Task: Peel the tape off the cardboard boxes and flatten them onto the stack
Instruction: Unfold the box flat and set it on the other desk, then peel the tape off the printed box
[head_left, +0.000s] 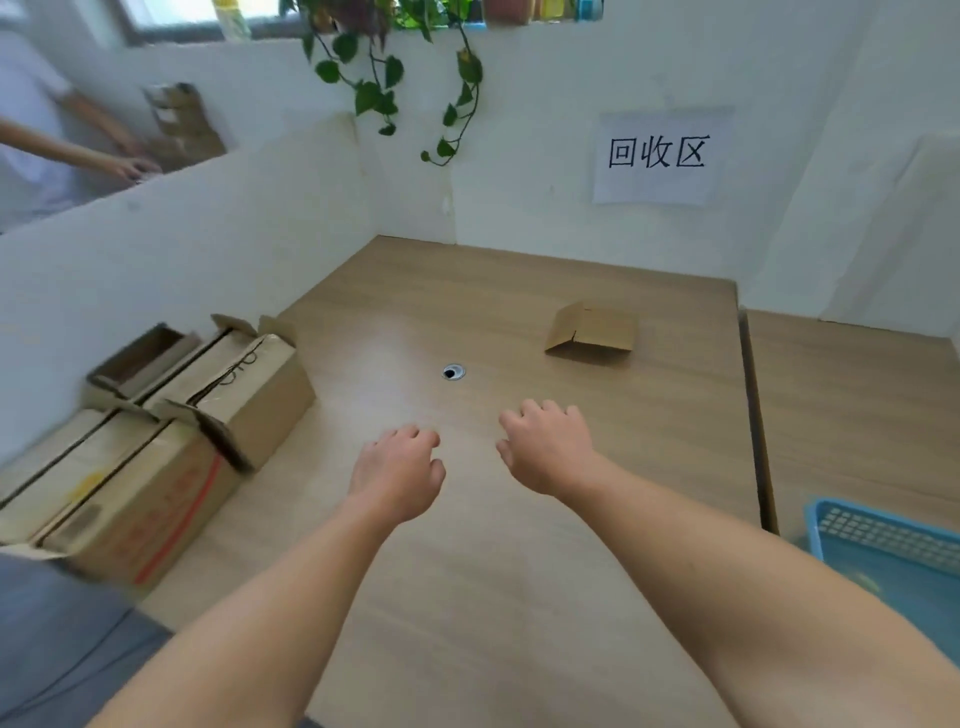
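1. Three brown cardboard boxes (156, 441) crowd the left edge of a wood-grain desk (519, 571), packed together against a white partition (182, 249). The nearest carries red printing, the middle one has raised flaps and a glossy taped top, and the farthest stands open.
2. One small folded carton (592, 332) lies alone toward the desk's far right, well apart from the others, with one panel partly lifted.
3. Two bare forearms reach over the middle of the desk. The left hand (400, 473) and right hand (545, 447) hover palm down, side by side, fingers loosely curled and holding nothing.
4. One round, metal-rimmed cable hole (453, 372) sits in the desk just beyond the knuckles. A blue plastic mesh basket (893, 540) shows at right, with a paper sign (660, 156) and a trailing plant (370, 96) on the wall behind.
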